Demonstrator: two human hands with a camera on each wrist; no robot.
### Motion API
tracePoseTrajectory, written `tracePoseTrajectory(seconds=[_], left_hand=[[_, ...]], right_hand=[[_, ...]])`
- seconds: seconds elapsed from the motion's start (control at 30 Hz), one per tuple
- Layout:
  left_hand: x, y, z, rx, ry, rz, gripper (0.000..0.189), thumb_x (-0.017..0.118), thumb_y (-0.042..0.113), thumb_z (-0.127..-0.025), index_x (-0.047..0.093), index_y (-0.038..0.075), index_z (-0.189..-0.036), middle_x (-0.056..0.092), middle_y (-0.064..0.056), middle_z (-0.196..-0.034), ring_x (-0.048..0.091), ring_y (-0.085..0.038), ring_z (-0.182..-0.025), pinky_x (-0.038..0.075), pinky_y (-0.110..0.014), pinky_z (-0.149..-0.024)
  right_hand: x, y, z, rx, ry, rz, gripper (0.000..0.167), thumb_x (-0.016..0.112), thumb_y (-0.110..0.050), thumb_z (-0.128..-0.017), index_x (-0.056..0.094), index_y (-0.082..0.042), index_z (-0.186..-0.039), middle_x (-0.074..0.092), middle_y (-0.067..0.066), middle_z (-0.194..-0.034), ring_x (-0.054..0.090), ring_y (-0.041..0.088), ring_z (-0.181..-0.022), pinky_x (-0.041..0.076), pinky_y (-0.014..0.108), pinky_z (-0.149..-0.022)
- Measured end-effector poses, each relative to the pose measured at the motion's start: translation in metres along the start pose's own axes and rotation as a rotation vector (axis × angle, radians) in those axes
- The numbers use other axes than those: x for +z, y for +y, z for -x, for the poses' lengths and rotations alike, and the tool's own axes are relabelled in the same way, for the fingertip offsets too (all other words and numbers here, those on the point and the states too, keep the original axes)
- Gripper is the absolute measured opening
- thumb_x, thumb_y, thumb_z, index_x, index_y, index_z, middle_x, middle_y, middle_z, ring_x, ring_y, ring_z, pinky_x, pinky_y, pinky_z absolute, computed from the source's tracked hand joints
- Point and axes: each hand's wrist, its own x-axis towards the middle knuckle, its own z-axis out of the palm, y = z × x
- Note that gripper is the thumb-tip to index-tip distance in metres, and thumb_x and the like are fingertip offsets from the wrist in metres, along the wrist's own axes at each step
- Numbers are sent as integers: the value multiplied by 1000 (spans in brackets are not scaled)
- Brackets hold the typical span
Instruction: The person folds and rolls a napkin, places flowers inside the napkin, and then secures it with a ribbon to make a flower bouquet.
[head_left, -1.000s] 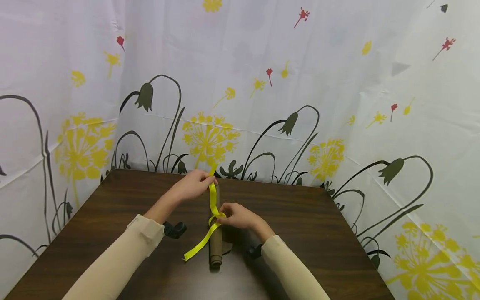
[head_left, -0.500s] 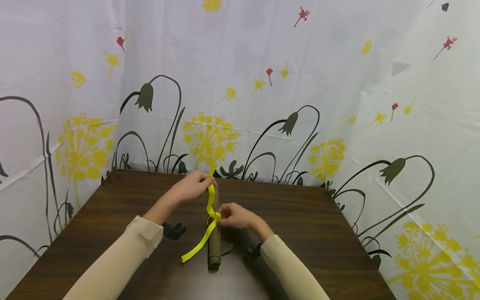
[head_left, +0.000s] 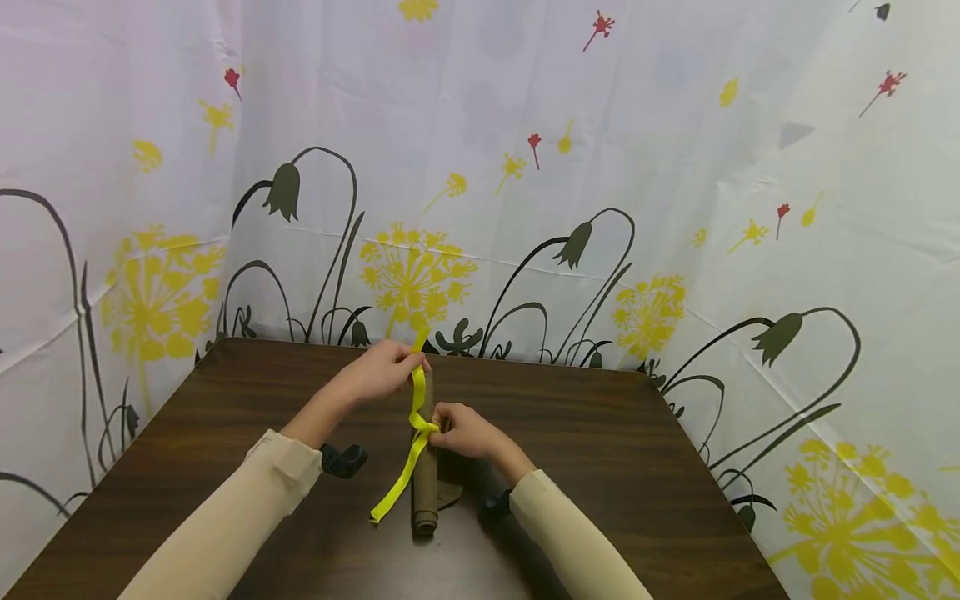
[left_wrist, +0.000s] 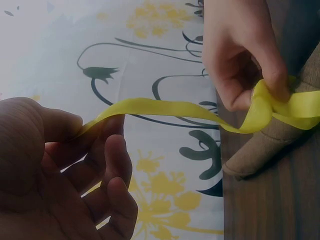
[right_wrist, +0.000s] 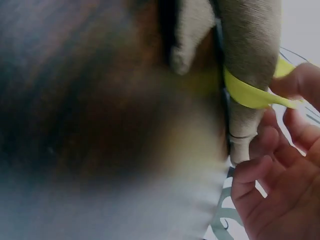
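Observation:
A brown rolled-up cloth [head_left: 425, 492] lies lengthwise on the table, with a yellow ribbon [head_left: 405, 475] passed around its middle. The ribbon crosses itself on top of the roll, and one tail trails toward the near left. My left hand [head_left: 378, 371] pinches the other tail between thumb and fingers above the far part of the roll; in the left wrist view this stretch of ribbon [left_wrist: 160, 107] spans between both hands. At the crossing, my right hand [head_left: 468, 429] pinches the ribbon, its fingertips close against the roll. The right wrist view shows the ribbon band [right_wrist: 247, 92] around the cloth.
The dark wood table [head_left: 585, 467] ends at a white curtain [head_left: 480, 108] printed with flowers. A flap of the brown cloth [head_left: 448, 493] sticks out to the right of the roll. A black wrist device [head_left: 343, 460] sits by the left cuff.
The loop at the crossing looks smaller, drawn in at my right fingertips. The loose near tail has shifted slightly. Both hands keep their hold, and the head view has moved a little.

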Motion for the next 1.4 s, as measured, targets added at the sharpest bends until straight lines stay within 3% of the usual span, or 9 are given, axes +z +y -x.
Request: tracePoseTrajectory(seconds=[0.17,0.3,0.6,0.73,0.9,1.17,1.4], left_hand=[[1,-3,-1,13,-4,4,42,40,27,-118,74,3,-126,40,4,-57,28,-11,-49,28,-27,-49],[2,-6,0,14,-15,12,43,40,27,-118,73,2,-127,39,4,-56,27,-11,-49,29,-27,-49],[2,-11,4,1,-12,16,44,40,30,-118,73,3,-126,38,5,-57,28,-12,-50,30,-28,-50],[1,-11,3,3,-9,5,44,40,30,-118,74,3,-126,38,4,-57,29,-12,-50,31,-28,-50],[1,-11,2,10,-10,-2,44,40,29,-118,74,3,-127,40,4,-58,30,-13,-51,32,-28,-51],[0,-10,3,-3,-14,9,44,40,29,-119,75,4,-126,42,2,-60,32,-14,-52,32,-28,-51],[-3,-12,6,-21,-3,26,45,39,31,-119,75,4,-125,43,2,-63,30,-13,-52,30,-27,-50]], right_hand=[[5,-2,-3,30,57,28,23,70,-11,-96,52,-15,-82,45,-7,-73,44,8,-63,36,23,-61],[11,-3,-4,47,100,93,25,72,-11,-94,52,-15,-80,45,-5,-78,44,9,-65,36,24,-60],[26,-6,-9,95,189,242,14,73,-12,-97,63,-18,-105,61,-3,-93,52,10,-73,42,26,-64],[21,-7,-9,102,194,310,12,71,-16,-100,70,-20,-111,62,-1,-111,55,14,-72,44,28,-61],[16,-6,-6,133,153,330,9,71,-21,-101,72,-22,-109,61,0,-121,56,16,-72,45,31,-60],[-6,-14,-1,166,21,389,12,68,-36,-101,73,-25,-99,65,-8,-78,54,13,-62,42,30,-57],[-26,-17,5,195,-157,413,11,73,-34,-97,73,-26,-105,67,-10,-89,57,12,-72,45,31,-64]])
